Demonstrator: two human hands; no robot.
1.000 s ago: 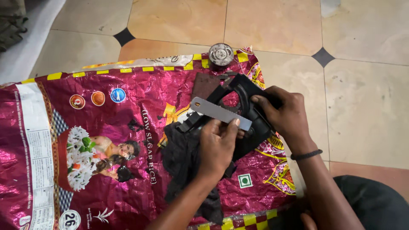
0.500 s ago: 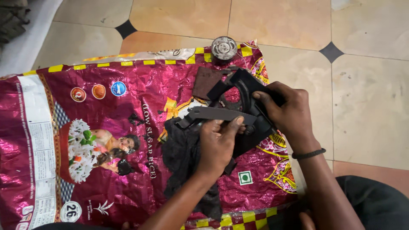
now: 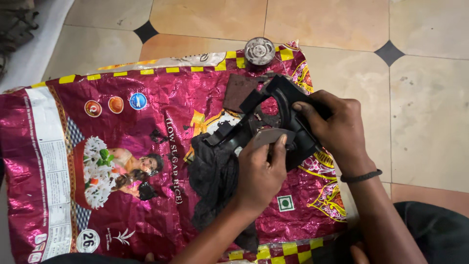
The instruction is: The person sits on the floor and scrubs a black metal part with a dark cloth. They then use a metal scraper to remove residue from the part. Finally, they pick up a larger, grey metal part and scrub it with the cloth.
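The black curved part (image 3: pixel 288 115), one dark, arched piece with open slots, lay over the upper right area of the sack, held up between both hands. One flat grey metal blade (image 3: pixel 267 137) rested against its middle. One dark crumpled cloth (image 3: pixel 215 181) lay just below and to the left of the part, near the sack's lower edge. One brown square pad (image 3: pixel 239 90) sat just beside the part's upper end, and one round grey metal disc (image 3: pixel 259 50) stood at the sack's top edge, partly on the floor tiles (image 3: pixel 415 112).

The sack (image 3: pixel 122 146) itself was a single flattened magenta bag with a yellow checked border along its top and bottom edges. Three small round badges, two orange and one blue, sat near its upper left. A white strip of fine print ran down its left edge, and a small green square mark lay near the lower right corner.

The left hand (image 3: pixel 261 173) was closed, its thumb and fingers pinching the grey blade against the part. The right hand (image 3: pixel 337 129) was wrapped around the part's right side, fingers curled tight on it; a dark band (image 3: pixel 360 176) circled that wrist.
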